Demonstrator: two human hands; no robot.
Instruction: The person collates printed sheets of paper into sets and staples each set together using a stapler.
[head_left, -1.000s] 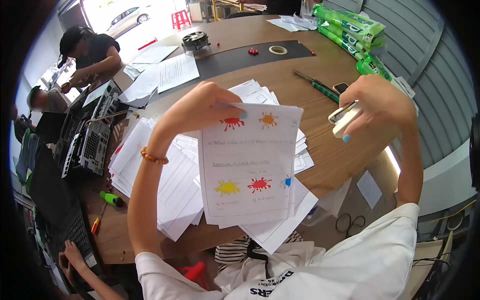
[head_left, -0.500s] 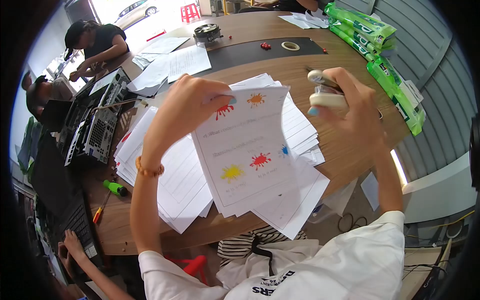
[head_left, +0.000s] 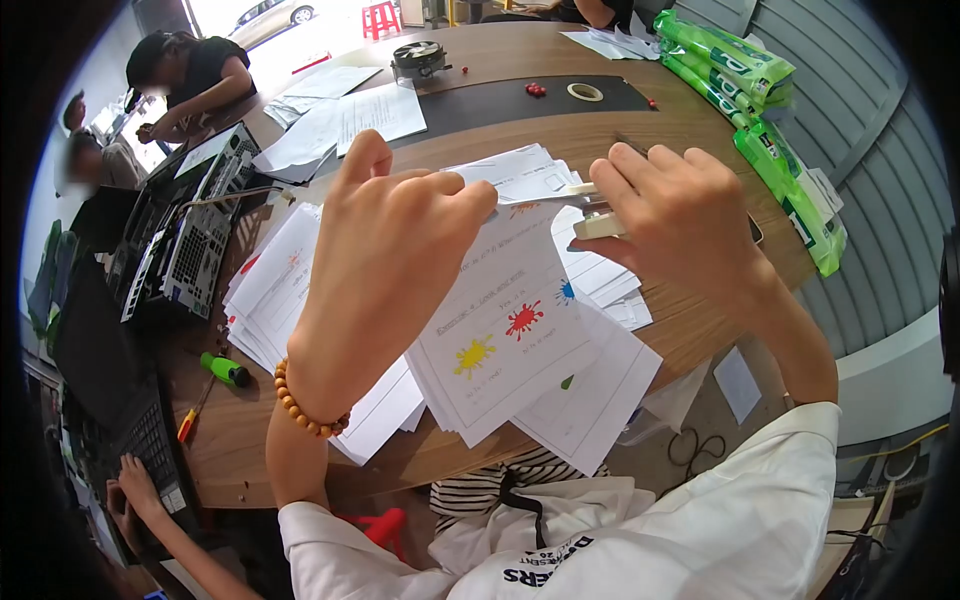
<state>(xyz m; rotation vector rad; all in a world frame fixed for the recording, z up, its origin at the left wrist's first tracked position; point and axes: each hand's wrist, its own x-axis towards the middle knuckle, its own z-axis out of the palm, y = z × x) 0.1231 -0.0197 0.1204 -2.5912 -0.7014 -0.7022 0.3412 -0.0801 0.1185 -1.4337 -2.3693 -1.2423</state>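
"White paper, printed sheets with yellow, red and blue splats. Who has them in the head view?"

"The left hand. Its thumb and fingers are closed on the top edge, and the sheets hang tilted over the near edge of the wooden table."

"And the right hand?"

"Curled around a cream stapler, fingers over the top and thumb below. The stapler's two arms stand apart, its front end at the top edge of the sheets. I can't tell whether any paper lies between them."

"What lies behind and around?"

"Loose papers spread on the table, on both sides of the held sheets. Past them, a roll of tape and a round fan; green packs on the right."

"And on the left?"

"An open computer case, with a green-handled screwdriver nearer the wearer. Another person's hand rests at a laptop keyboard. A beaded bracelet circles the wearer's left wrist."
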